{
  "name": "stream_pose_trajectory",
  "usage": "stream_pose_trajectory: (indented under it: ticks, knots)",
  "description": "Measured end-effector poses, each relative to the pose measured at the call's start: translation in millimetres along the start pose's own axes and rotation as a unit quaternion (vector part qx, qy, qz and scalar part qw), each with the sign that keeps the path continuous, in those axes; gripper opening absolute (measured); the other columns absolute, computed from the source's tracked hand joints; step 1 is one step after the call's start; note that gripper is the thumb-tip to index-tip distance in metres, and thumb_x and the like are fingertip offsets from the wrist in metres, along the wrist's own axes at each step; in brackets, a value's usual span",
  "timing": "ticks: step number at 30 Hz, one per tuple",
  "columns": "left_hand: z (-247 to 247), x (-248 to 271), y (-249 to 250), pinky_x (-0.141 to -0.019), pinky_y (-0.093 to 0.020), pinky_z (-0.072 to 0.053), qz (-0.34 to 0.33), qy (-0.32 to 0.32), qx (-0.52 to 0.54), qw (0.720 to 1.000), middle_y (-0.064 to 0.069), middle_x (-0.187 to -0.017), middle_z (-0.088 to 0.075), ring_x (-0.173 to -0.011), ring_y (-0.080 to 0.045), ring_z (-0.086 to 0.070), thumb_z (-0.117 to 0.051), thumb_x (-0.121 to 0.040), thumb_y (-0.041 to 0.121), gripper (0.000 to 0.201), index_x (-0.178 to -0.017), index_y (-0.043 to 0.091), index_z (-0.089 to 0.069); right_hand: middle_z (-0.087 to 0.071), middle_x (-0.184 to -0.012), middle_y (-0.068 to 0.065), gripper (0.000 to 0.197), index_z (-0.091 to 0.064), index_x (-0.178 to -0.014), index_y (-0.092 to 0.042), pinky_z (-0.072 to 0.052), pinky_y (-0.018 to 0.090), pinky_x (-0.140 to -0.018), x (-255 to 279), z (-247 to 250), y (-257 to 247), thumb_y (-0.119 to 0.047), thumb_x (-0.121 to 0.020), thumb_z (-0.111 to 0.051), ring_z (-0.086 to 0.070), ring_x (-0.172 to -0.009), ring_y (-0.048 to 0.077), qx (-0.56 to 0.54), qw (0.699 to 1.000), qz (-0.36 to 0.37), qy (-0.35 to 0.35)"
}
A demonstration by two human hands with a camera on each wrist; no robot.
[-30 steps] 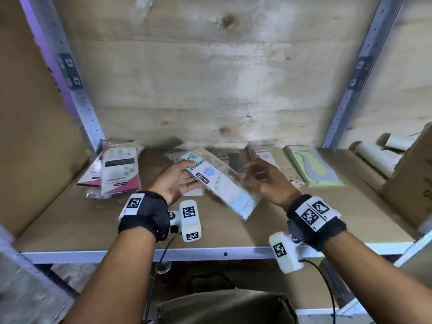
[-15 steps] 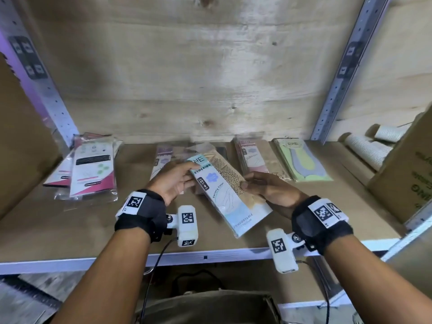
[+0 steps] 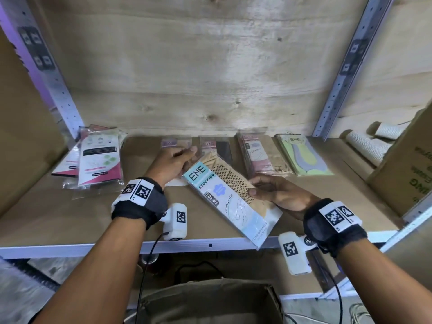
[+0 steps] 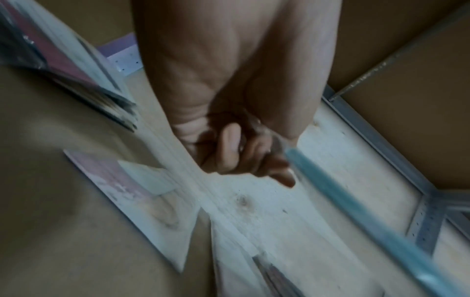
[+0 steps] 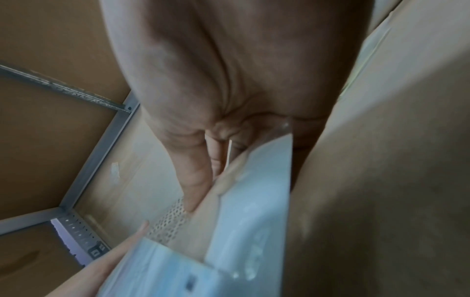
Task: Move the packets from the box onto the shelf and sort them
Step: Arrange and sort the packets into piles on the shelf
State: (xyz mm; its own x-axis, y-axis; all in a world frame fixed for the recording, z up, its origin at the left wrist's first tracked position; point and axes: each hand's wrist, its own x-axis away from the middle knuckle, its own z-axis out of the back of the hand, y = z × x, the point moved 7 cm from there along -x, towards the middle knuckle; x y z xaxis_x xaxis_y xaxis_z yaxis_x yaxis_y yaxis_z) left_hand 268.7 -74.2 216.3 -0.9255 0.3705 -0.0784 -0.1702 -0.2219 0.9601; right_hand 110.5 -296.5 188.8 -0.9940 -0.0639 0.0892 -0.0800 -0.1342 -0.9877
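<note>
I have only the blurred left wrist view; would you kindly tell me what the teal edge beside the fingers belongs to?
Observer: A packet printed ENE STOCKING, with a teal header and beige dotted fabric inside.
Operator: Is the other hand on it too?
Observer: Yes, the right hand grips its right edge, thumb on top.
Operator: Where is its lower end?
Observer: It juts out past the front edge of the shelf.
</note>
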Motion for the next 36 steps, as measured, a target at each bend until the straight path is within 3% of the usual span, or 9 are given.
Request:
stream_pose_trajectory:
  ticks: [3,6,11,16,20,23,26,30,36]
  knots:
    - [6.3,5.0,6.2,-0.069,-0.035,-0.052,-0.024,0.001,-0.047,0.999,-0.003,-0.069,-0.072,-0.070,-0.013,-0.069,-0.054,-0.097,0.048,0.052,-0.081,0.000,-0.068,-0.047,-0.103,0.022,0.018,-0.071,-0.104,-0.016,-0.030,0.044,-0.073,-1.3,-6.7,-1.2,-0.015,-0.087,-0.069,-0.036,-0.094,0.032,-0.001,1.000,0.004,-0.012]
    - [16.4,12.6,13.8,-0.047,-0.015,-0.044,-0.042,0.013,-0.075,0.996,0.013,-0.046,-0.060,-0.050,0.002,-0.059,-0.046,-0.099,0.053,0.054,-0.060,0.018,-0.056,-0.048,-0.104,0.022,0.020,-0.069,-0.106,-0.011,-0.024,0.045,-0.083,-0.1,-12.7,-4.1,-0.013,-0.087,-0.068,-0.035,-0.098,0.031,-0.002,1.000,0.010,-0.024]
    - [29.7,22.7,12.7,-0.068,-0.034,-0.043,-0.008,-0.025,-0.027,0.999,-0.008,-0.066,-0.058,-0.069,-0.029,-0.063,-0.047,-0.099,0.053,0.049,-0.067,0.017,-0.055,-0.072,-0.107,0.007,0.024,-0.063,-0.113,-0.002,-0.050,0.027,-0.092,-0.5,-25.1,-15.5,-0.004,-0.089,-0.063,-0.065,-0.097,0.016,0.024,0.997,0.051,-0.043]
    - [45.1,31.6,11.9,-0.056,-0.023,-0.042,0.003,0.007,0.029,1.000,0.002,-0.050,-0.056,-0.055,-0.015,-0.059,-0.052,-0.095,0.057,0.057,-0.050,0.023,-0.057,-0.072,-0.108,0.007,0.021,-0.062,-0.114,-0.003,-0.052,0.024,-0.091,-3.2,-38.8,-17.7,0.004,-0.095,-0.056,-0.067,-0.097,0.013,0.014,0.997,0.044,-0.055]
    - [61.7,37.0,-0.5,-0.045,-0.019,-0.037,0.037,0.029,0.026,0.999,0.004,-0.055,-0.062,-0.042,-0.005,-0.049,-0.037,-0.087,0.078,0.065,-0.065,0.031,-0.076,-0.066,-0.113,0.015,0.023,-0.060,-0.116,0.003,-0.047,0.030,-0.092,-4.1,-45.5,-21.2,0.001,-0.094,-0.057,-0.061,-0.100,0.021,-0.016,0.999,0.032,-0.031]
    - [63.5,42.8,-13.4,-0.049,-0.023,-0.043,0.083,-0.008,0.100,0.992,-0.006,-0.074,-0.075,-0.050,-0.011,-0.058,-0.029,-0.086,0.083,0.076,-0.085,0.026,-0.080,-0.063,-0.105,0.016,0.026,-0.058,-0.117,0.009,-0.046,0.024,-0.075,-9.2,-45.4,-25.9,0.000,-0.092,-0.058,-0.055,-0.089,0.024,-0.049,0.998,0.029,0.028]
    - [47.4,54.7,-20.9,-0.056,-0.024,-0.054,0.121,-0.097,0.063,0.986,-0.010,-0.090,-0.078,-0.065,-0.016,-0.070,-0.053,-0.088,0.069,0.062,-0.113,0.015,-0.070,-0.054,-0.081,0.009,0.009,-0.061,-0.099,-0.005,-0.031,0.027,-0.057,-15.2,-49.6,-25.6,-0.004,-0.091,-0.063,-0.040,-0.065,0.018,-0.084,0.992,0.021,0.090]
    - [15.5,78.2,-20.5,-0.065,-0.024,-0.058,0.151,-0.206,0.062,0.965,-0.006,-0.094,-0.078,-0.075,-0.021,-0.074,-0.073,-0.086,0.044,0.042,-0.115,0.015,-0.065,-0.050,-0.067,0.007,0.013,-0.057,-0.088,-0.010,-0.036,0.025,-0.045,-22.3,-58.0,-21.6,-0.006,-0.088,-0.070,-0.043,-0.054,0.016,-0.105,0.984,0.025,0.140]
    - [7.2,82.3,-19.0,-0.062,-0.020,-0.059,0.139,-0.215,0.021,0.966,-0.010,-0.098,-0.076,-0.063,-0.014,-0.069,-0.074,-0.088,0.016,0.023,-0.109,0.008,-0.067,-0.058,-0.079,0.022,0.030,-0.056,-0.107,0.016,-0.042,0.024,-0.040,-31.4,-72.9,-14.7,-0.004,-0.088,-0.069,-0.051,-0.052,0.023,-0.093,0.987,0.002,0.133]
